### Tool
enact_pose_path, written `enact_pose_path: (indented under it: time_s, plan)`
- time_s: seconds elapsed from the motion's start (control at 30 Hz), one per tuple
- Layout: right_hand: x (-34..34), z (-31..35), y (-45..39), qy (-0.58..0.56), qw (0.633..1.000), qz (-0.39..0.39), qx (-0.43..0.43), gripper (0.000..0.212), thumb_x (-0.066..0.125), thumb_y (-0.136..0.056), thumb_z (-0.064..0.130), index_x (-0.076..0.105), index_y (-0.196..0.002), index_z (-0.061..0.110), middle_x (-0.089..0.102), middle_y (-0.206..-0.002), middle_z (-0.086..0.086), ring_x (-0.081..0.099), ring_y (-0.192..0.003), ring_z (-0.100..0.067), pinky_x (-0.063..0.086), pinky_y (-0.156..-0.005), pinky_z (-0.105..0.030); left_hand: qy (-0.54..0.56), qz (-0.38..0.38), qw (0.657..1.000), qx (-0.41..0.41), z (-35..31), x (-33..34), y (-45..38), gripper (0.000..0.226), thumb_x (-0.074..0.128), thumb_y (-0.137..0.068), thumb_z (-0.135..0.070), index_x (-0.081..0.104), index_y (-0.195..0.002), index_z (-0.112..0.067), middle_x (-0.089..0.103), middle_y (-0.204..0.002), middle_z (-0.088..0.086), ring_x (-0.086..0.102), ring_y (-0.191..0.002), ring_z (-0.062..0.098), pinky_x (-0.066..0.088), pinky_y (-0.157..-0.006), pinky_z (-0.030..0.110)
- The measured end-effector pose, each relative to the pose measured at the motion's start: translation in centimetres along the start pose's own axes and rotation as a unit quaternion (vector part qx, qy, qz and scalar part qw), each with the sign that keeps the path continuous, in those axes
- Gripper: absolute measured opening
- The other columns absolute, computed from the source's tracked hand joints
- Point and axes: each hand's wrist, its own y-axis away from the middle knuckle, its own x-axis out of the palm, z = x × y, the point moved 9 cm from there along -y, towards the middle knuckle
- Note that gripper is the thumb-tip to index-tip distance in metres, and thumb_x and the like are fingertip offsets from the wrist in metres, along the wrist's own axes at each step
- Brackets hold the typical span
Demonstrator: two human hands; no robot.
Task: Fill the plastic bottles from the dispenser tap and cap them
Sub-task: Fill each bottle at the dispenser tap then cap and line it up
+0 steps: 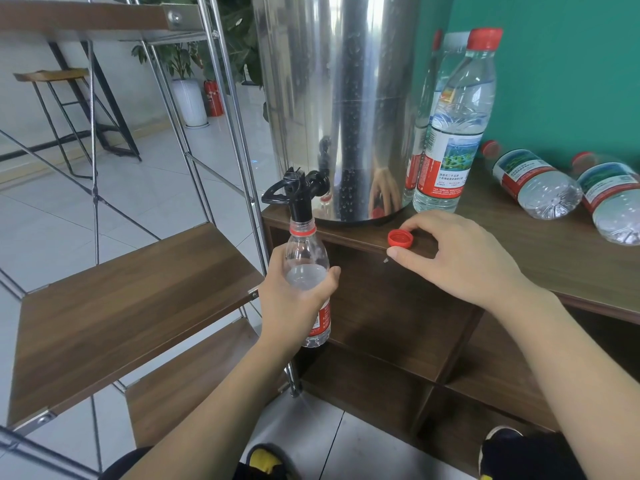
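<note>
At centre frame the left hand [294, 299] wraps its fingers [330, 277] around a clear plastic bottle with a red label [306, 268], holding its open mouth up around the black tap spout [299, 199] of the tall stainless-steel dispenser [346, 98]. Water fills it to roughly the shoulder. To do this well, I judge the neck should stay straight under the spout, and the flow should stop before the brim. Just right of centre, the right hand [460, 258] hovers over the loose red screw cap [400, 238] on the brown wooden surface [519, 244], fingers loosely curled around it; contact is unclear. The labels' small print is unreadable.
</note>
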Motion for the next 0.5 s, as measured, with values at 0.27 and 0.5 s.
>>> enact_pose_path:
  time_s: [0.27,0.5]
  plan:
    - [-0.03,0.09,-0.01,0.001,1.000,-0.002,-0.004,0.041,0.055,-0.090,0.068,0.061,-0.120,0.040,0.060,-0.122,0.020,0.054,-0.109,-0.006,0.045,-0.088,-0.030,0.000,0.003,1.000,-0.003,-0.18,0.01,0.11,0.073,0.079,-0.066,-0.053,0.052,-0.130,-0.028,0.066,-0.120,-0.011,0.064,-0.112,0.013,0.054,-0.103,0.044]
    - [-0.07,0.24,0.04,0.006,1.000,0.001,-0.004,0.043,0.056,-0.090,0.067,0.061,-0.124,0.040,0.061,-0.126,0.018,0.053,-0.113,-0.007,0.041,-0.087,-0.027,-0.001,0.002,1.000,-0.006,-0.22,-0.03,0.13,0.074,0.079,-0.066,-0.053,0.052,-0.131,-0.029,0.066,-0.122,-0.011,0.064,-0.113,0.013,0.053,-0.104,0.046]
